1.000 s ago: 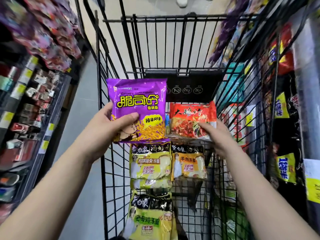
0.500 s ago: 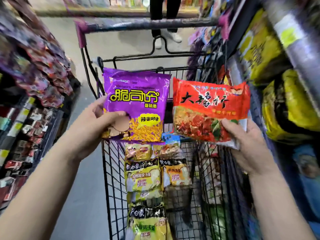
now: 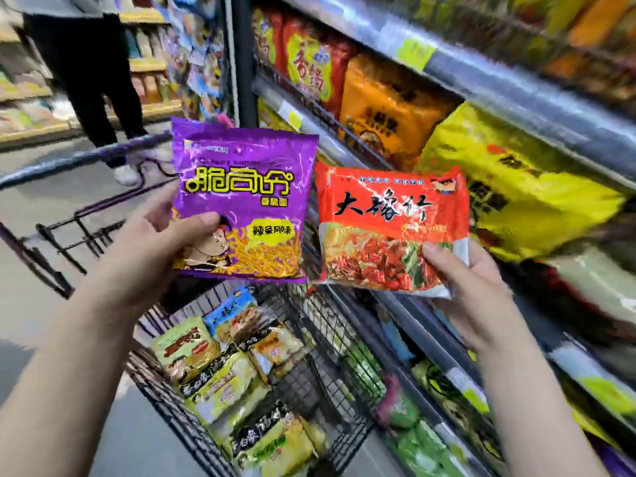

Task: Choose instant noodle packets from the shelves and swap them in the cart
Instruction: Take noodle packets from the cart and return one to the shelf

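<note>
While my left hand (image 3: pixel 151 242) grips the purple packet (image 3: pixel 241 201) and my right hand (image 3: pixel 471 290) the red packet (image 3: pixel 389 228) above the cart (image 3: pixel 330 339), I judge the swap underway. Next, red probably goes onto the blurred shelves (image 3: pixel 516 94).

1. The left hand (image 3: pixel 148 242) holds the first packet (image 3: pixel 244 201) upright above the cart (image 3: pixel 165 404).
2. The right hand (image 3: pixel 475 294) holds the second packet (image 3: pixel 389 228) just to the right of the first.
3. Loose packets (image 3: pixel 220 373) lie in the cart, below the two held packets.
4. Shelves (image 3: pixel 516 98) stocked with bags (image 3: pixel 389 108) stand to the right of the cart.
5. A person (image 3: pixel 93 63) stands beyond the cart, upper left.
</note>
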